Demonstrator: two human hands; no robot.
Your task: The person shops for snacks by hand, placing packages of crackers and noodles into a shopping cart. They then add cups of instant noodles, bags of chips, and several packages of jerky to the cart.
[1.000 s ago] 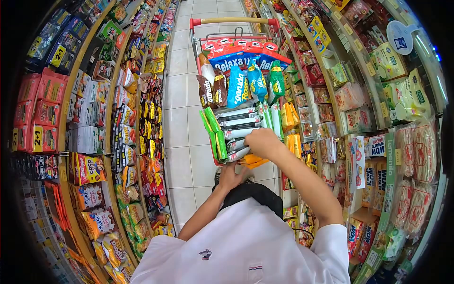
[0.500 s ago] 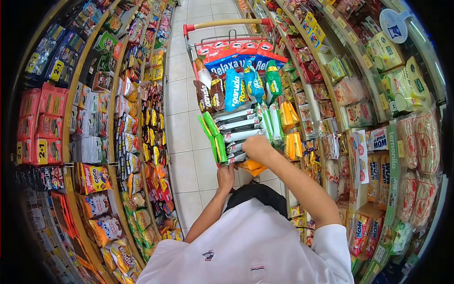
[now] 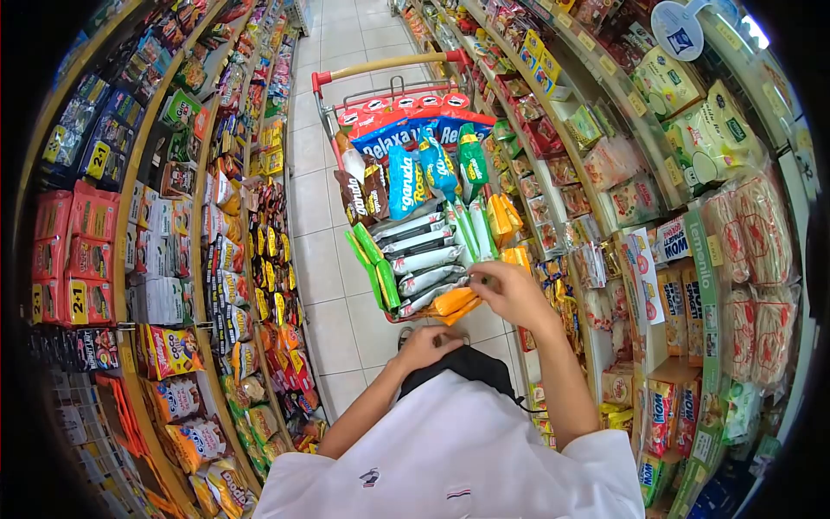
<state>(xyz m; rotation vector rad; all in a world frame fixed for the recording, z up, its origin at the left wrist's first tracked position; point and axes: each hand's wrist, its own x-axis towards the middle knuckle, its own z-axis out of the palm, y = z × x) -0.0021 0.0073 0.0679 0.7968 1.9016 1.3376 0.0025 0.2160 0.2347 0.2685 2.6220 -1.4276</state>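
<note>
My right hand (image 3: 508, 292) is at the near right corner of the shopping cart's load, thumb and fingers curled together beside an orange packet (image 3: 454, 303). Whatever it may pinch is hidden. My left hand (image 3: 426, 349) has loosely bent fingers with a gap at the thumb, holds nothing visible, and is just in front of a black bag (image 3: 458, 368) at my waist. White packets (image 3: 430, 257) lie in a row across the load, between green packets (image 3: 380, 275) on the left and upright white-green packets (image 3: 471, 229) on the right.
The cart (image 3: 324, 95) has a red frame and a wooden handle at its far end. Blue Relaxa bags (image 3: 389, 143) and Garuda bags (image 3: 404, 186) fill its far part. Snack shelves (image 3: 207, 173) line the left, more shelves (image 3: 596, 156) the right. Tiled floor (image 3: 324, 225) runs along the cart's left.
My left hand has left the cart's near edge and come back toward my waist. My right hand has moved from above the white packets to the right, nearer me. The view has shifted slightly.
</note>
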